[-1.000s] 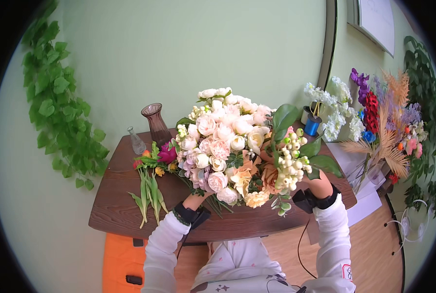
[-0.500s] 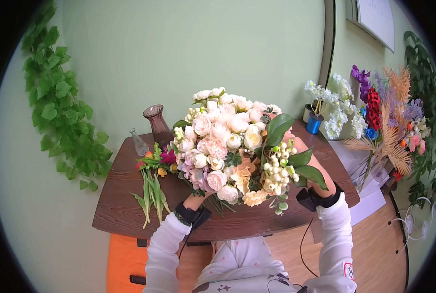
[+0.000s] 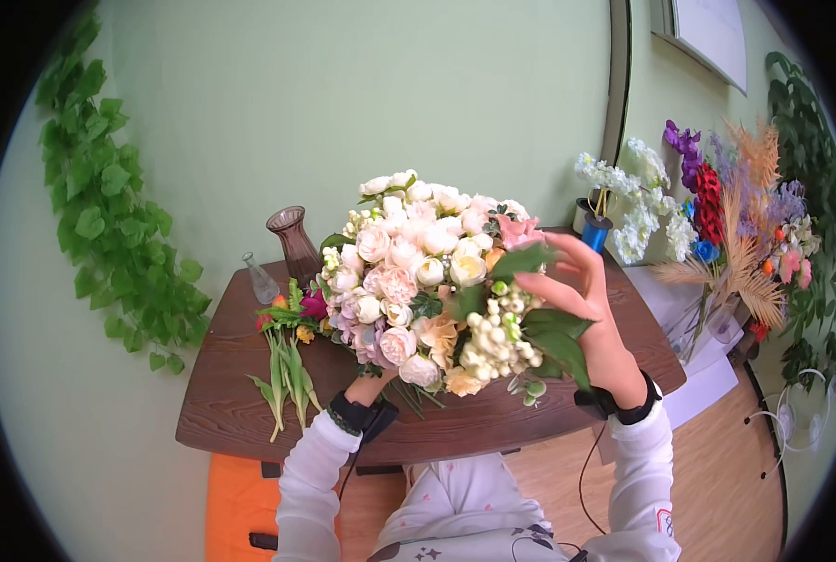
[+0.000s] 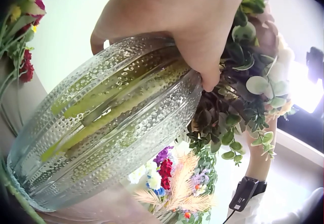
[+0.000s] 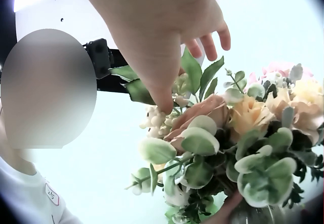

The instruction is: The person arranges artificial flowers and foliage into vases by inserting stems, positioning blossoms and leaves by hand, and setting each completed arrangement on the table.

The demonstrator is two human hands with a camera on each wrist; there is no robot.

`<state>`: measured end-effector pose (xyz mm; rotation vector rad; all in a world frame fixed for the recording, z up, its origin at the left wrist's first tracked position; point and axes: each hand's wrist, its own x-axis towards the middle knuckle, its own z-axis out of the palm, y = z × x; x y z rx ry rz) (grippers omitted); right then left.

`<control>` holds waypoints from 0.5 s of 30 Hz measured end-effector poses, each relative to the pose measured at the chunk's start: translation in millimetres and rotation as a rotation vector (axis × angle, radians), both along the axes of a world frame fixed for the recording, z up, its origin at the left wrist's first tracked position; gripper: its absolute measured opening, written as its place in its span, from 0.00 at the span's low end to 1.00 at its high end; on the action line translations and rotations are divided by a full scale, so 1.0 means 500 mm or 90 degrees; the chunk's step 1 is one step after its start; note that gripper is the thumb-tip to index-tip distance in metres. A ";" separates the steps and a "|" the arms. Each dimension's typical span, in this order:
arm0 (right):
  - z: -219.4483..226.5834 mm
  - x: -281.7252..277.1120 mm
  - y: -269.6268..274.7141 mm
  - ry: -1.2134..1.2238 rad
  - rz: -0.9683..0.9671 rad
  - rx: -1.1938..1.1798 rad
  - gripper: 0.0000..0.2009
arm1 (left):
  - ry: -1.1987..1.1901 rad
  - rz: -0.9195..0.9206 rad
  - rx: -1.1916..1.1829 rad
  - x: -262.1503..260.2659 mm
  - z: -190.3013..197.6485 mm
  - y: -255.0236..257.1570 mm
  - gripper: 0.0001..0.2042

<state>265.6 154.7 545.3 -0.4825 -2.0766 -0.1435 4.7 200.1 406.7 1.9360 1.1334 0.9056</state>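
Note:
A ribbed, textured clear glass vase [image 4: 111,117] with green stems inside leans in the left wrist view. My left hand [image 4: 167,16] grips it near the mouth, below the blooms. In the head view a full bouquet of white, blush and peach flowers [image 3: 404,253] hides the vase and most of that hand. My right hand [image 3: 605,337] is at the bouquet's right side, fingers spread around dark green leaves [image 3: 554,342]. Its thumb touches a cluster of white berries [image 5: 157,120] in the right wrist view. Peach roses [image 5: 250,115] and eucalyptus leaves [image 5: 200,135] sit just below.
On the dark wooden table [image 3: 240,384], cut stems [image 3: 291,379], a magenta flower [image 3: 313,304], a small clear bottle [image 3: 260,279] and a purplish glass vase [image 3: 294,244] lie or stand at left. A blue spool [image 3: 594,234] stands back right, near mixed flowers [image 3: 736,225].
My right hand has risen from beside the bouquet's lower right to its upper right, its fingers coming into sight. The berry sprig has shifted left and down. My left hand keeps its place.

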 end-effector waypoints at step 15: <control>-0.010 -0.021 0.036 0.019 -0.097 -0.041 0.17 | 0.077 0.015 0.036 -0.002 0.007 0.014 0.15</control>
